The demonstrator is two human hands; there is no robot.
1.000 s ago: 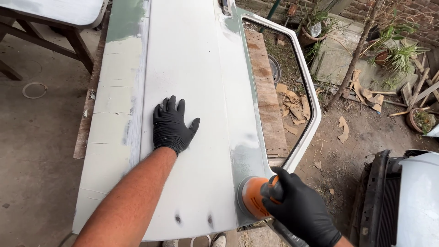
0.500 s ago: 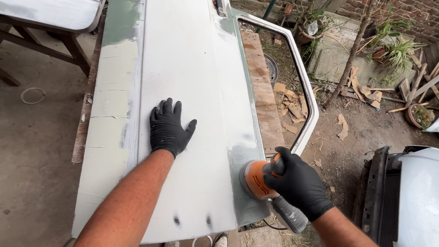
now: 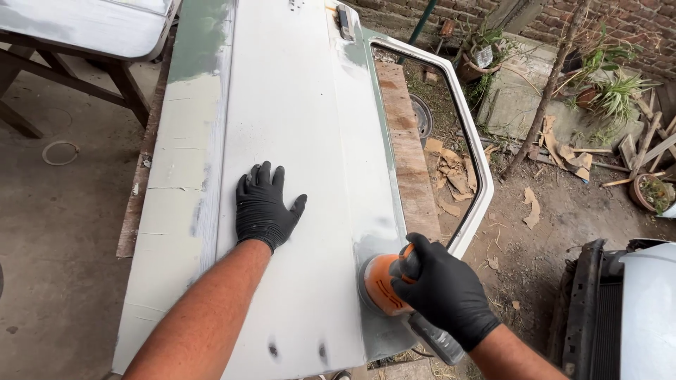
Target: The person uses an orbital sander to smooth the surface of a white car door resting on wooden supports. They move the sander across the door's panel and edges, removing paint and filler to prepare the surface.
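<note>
A pale grey, primed car door (image 3: 282,105) lies flat in front of me, its window frame (image 3: 479,176) to the right. My left hand (image 3: 264,205), in a black glove, rests flat with fingers spread on the middle of the door panel. My right hand (image 3: 443,292), also gloved in black, grips an orange round sander (image 3: 377,285) pressed on the panel near its right edge, just below the window frame. The sander's grey handle (image 3: 436,339) sticks out under my wrist.
A wooden plank (image 3: 408,148) runs under the window opening. Another grey panel on a wooden trestle (image 3: 77,24) stands at the top left. A dark car part (image 3: 598,309) is at the lower right. Potted plants (image 3: 612,95), wood scraps and a brick wall lie beyond.
My right hand has slid the sander up along the door's right edge. My left hand stays flat on the panel.
</note>
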